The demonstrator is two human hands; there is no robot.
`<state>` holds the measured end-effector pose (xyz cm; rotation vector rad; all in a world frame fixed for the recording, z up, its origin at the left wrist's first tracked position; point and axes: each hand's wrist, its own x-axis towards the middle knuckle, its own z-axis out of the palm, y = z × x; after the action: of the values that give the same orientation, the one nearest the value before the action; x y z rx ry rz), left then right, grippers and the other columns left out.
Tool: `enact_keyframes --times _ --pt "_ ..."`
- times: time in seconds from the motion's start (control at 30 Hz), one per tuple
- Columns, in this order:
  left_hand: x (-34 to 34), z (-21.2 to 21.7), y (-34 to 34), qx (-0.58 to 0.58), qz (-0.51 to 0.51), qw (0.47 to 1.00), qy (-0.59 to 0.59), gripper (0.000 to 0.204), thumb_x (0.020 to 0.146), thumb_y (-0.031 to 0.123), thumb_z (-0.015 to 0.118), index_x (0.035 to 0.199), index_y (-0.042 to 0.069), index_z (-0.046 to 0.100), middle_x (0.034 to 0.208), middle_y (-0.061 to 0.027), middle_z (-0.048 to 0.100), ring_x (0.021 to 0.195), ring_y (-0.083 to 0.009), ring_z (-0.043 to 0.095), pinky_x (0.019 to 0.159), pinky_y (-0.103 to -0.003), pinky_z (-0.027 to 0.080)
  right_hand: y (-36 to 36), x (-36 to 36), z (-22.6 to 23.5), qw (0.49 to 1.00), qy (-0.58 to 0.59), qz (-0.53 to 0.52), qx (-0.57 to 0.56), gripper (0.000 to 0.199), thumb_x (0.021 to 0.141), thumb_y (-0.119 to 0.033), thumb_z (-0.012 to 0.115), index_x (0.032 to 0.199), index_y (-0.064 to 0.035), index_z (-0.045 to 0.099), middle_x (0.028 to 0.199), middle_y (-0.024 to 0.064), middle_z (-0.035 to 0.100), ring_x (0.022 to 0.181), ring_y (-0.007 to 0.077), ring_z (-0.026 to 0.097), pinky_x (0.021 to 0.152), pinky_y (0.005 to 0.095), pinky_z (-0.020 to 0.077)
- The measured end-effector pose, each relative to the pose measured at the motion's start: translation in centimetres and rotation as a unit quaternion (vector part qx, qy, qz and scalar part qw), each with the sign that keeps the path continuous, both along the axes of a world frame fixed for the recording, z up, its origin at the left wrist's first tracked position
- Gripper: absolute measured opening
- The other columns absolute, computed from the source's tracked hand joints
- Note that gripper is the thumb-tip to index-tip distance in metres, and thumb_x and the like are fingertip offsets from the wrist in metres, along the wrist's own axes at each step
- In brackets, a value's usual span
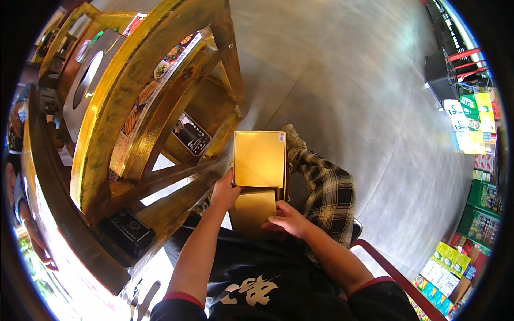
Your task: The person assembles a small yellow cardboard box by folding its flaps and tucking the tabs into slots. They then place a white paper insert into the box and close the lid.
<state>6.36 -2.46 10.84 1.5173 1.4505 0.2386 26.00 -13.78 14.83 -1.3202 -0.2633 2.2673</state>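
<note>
A square gold box (259,159) with a shiny lid is held in front of my chest, above my lap. My left hand (224,193) grips its lower left edge. My right hand (286,218) grips the lower gold part (252,209) that sticks out below the lid. My leg in checked trousers (327,198) shows to the right behind the box.
A curved yellow wooden table (115,107) with menu cards and a round metal inset stands at the left. A dark card reader (128,227) lies on its lower ledge. Grey floor (364,107) stretches right, with a red chair rail (396,278) and colourful cartons (447,262) at the lower right.
</note>
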Motion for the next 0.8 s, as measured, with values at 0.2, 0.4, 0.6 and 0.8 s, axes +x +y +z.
enact_keyframes --times 0.2,0.4,0.6,0.8 --pt "0.0 -0.6 0.1 -0.001 0.013 1.000 0.013 0.041 0.072 0.014 0.059 0.112 0.009 0.053 0.096 -0.0221 0.061 0.094 -0.0400 0.055 0.077 -0.042 0.045 -0.8 0.2 0.1 0.999 0.021 0.004 0.030 0.033 0.090 -0.002 0.047 0.120 -0.0024 0.034 0.115 0.0149 0.052 0.101 0.0286 0.058 0.088 0.0373 0.0484" --pt "-0.2 -0.6 0.2 -0.130 -0.011 0.989 -0.068 0.044 0.077 0.018 0.062 0.118 0.003 0.053 0.101 -0.0143 0.064 0.092 -0.0310 0.061 0.081 -0.035 0.046 -0.6 0.1 -0.1 0.986 -0.166 -0.009 -0.015 0.020 0.088 -0.010 0.051 0.104 0.0014 0.047 0.095 0.0141 0.058 0.071 0.0209 0.062 0.058 0.0328 0.0516" --pt "-0.3 -0.8 -3.3 -0.420 0.257 0.835 -0.246 0.081 0.076 0.023 0.070 0.140 0.008 0.023 0.136 -0.0100 0.037 0.128 -0.0220 0.031 0.100 -0.039 0.031 2.7 0.5 -2.2 0.940 -0.228 -0.215 -0.137 0.011 0.087 -0.016 0.056 0.085 -0.0057 0.052 0.062 0.0028 0.049 0.042 0.0117 0.039 0.043 0.0270 0.0410" --pt "-0.8 -2.4 -8.3 -0.262 0.024 0.927 -0.267 0.090 0.066 0.023 0.079 0.138 0.006 0.027 0.131 -0.0125 0.042 0.125 -0.0237 0.035 0.103 -0.036 0.029 5.1 0.1 -2.3 0.915 -0.221 -0.274 -0.199 0.006 0.086 -0.013 0.057 0.085 -0.0097 0.052 0.062 0.0003 0.046 0.044 0.0104 0.039 0.044 0.0291 0.0424"
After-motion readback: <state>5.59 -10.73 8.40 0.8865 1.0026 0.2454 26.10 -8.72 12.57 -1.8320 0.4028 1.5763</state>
